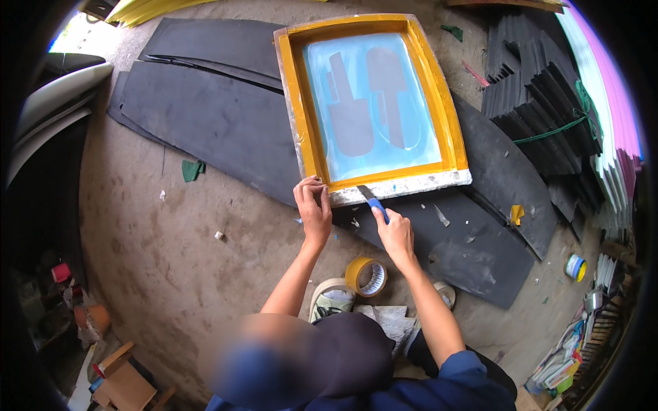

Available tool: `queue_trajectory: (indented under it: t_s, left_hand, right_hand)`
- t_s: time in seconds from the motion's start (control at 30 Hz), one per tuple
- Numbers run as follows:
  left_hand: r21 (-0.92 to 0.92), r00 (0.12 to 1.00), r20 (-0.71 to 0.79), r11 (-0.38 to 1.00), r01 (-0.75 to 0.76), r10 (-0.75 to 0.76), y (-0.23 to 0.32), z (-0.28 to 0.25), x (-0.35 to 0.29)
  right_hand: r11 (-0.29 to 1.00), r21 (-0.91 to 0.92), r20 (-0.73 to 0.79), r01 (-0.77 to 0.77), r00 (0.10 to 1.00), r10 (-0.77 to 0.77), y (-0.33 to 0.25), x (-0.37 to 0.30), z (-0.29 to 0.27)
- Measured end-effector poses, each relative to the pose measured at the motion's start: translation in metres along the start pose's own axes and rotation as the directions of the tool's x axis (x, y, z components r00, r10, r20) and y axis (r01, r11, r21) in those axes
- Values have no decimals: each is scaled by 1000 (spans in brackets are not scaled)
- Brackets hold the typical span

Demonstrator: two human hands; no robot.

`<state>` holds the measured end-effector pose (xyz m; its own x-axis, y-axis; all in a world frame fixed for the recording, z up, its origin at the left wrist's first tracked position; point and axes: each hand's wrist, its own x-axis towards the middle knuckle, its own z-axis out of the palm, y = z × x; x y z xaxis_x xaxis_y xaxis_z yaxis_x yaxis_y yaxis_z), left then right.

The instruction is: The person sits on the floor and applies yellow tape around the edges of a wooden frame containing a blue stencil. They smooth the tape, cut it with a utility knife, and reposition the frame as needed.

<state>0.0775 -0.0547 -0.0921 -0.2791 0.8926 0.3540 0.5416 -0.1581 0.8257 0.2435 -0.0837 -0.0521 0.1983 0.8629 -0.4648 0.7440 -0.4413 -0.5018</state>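
Note:
A screen-printing frame (439,96) lies on dark foam sheets, its borders covered with yellow-brown tape. Its mesh (356,85) is light blue with grey tool-like shapes. The near edge is bare and whitish. My left hand (314,214) has its fingers bent and closed on the frame's near left corner; whatever lies under the fingertips is hidden. In my right hand (396,236) is a blue-handled utility knife (376,204), its dark blade pointing away from me and meeting the whitish near edge. A roll of brown tape (354,275) sits on the floor between my forearms.
Black foam sheets (205,103) spread under and around the frame. Tied stacks of dark sheets (528,103) stand at the right, beside white and pink sheets (610,89). A small round tin (574,268) and a cluttered rack (582,342) are at lower right. Green scraps (192,170) litter the floor.

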Motion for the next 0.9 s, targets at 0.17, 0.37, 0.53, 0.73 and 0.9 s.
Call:
queue_trajectory:
  t_s: [0.17, 0.37, 0.53, 0.73, 0.9]
  left_hand:
    - [23, 1000, -11, 999, 25, -25, 1, 0, 1]
    - [-49, 993, -67, 994, 94, -97, 1, -1, 2]
    - [-60, 989, -84, 991, 117, -122, 1, -3, 1]
    - [-73, 988, -90, 990, 120, -127, 3, 2, -2]
    - [-67, 990, -91, 993, 100, -106, 0, 1, 0]
  right_hand:
    - [998, 59, -12, -25, 1000, 26, -17, 4, 6]
    - [997, 71, 2, 32, 999, -32, -18, 7, 12]
    - [998, 50, 16, -36, 999, 35, -25, -9, 18]
    - [991, 129, -30, -22, 999, 26, -22, -7, 24]
    - [996, 82, 5, -33, 999, 33, -24, -8, 21]
